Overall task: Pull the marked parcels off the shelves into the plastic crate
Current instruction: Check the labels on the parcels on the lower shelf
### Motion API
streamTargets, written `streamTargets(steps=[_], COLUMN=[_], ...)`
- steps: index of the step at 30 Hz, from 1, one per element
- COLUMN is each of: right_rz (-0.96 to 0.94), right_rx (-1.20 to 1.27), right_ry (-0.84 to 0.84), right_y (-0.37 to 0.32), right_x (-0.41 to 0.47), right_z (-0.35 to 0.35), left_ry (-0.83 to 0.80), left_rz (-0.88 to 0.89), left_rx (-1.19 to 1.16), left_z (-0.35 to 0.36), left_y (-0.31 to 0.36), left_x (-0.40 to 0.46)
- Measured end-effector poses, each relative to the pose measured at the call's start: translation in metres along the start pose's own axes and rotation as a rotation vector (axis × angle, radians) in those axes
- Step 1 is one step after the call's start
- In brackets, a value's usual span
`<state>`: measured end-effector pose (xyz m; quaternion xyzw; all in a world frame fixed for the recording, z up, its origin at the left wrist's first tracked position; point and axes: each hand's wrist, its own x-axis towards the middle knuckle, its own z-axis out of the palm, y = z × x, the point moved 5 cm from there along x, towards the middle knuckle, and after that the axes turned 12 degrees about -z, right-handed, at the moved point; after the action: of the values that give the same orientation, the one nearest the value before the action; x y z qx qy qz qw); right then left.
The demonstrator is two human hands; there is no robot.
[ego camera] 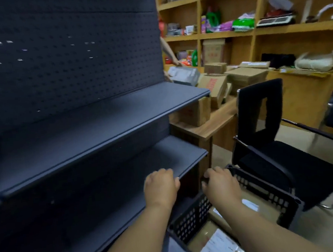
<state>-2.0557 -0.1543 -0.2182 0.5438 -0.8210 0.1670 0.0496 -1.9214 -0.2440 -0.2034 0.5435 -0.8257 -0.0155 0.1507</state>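
Both forearms extended forward; left hand point(161, 185) and right hand point(221, 183) knuckles-up, fingers curled.

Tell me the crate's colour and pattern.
Black, with perforated grid walls; the crate shows best in the head view.
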Motion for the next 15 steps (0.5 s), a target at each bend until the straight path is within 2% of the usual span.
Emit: streamTargets(steps=[8, 15], right_rz=[-0.375, -0.712], right_rx=[0.105, 0.226], right_ry=[-0.014, -0.094], right_y=[-0.169, -0.351], right_x=[-0.02, -0.105], right_z=[0.016, 0.029], left_ry=[0.082, 0.113], left_rz=[-0.299, -0.609], left_rx=[0.085, 0.186], left_z=[-0.063, -0.134], left_y=[-0.156, -0.314], left_x=[-0.072, -0.199])
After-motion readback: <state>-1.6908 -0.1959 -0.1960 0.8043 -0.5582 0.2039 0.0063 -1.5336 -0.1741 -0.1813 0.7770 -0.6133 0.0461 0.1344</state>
